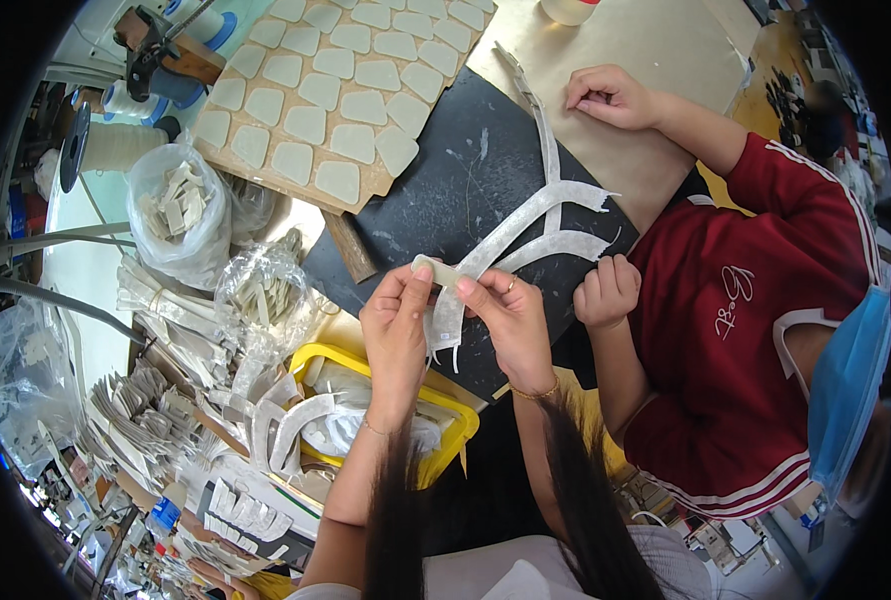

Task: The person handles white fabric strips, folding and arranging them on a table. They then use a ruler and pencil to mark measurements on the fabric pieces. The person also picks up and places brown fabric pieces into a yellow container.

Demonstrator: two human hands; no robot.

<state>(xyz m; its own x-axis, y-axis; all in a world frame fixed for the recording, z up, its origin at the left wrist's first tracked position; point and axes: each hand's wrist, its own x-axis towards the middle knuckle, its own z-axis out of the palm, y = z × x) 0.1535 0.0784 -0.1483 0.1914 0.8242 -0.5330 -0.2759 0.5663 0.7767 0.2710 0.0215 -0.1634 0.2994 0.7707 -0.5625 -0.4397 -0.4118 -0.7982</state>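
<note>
My left hand (pixel 397 318) pinches one end of a small pale cream strip (pixel 445 277) between thumb and fingers. At the strip's other end, the thumb of my right hand (pixel 517 330) presses down, with the fingers curled beneath. Under the small strip runs a curved whitish fabric strip (pixel 449 320), its frayed lower end hanging below my hands. Whether the two are joined cannot be made out. Farther right, more curved whitish strips (pixel 555 248) lie on the black board (pixel 455 160), some crossing each other.
A board (pixel 257 172) of rounded pale pieces lies at the back. Left are a plastic bag of scraps (pixel 177 215), thread spools (pixel 115 145) and bundled strips (pixel 130 425). A yellow bin (pixel 455 440) stands near my left forearm. A person in red (pixel 735 330) sits right, both hands near the board.
</note>
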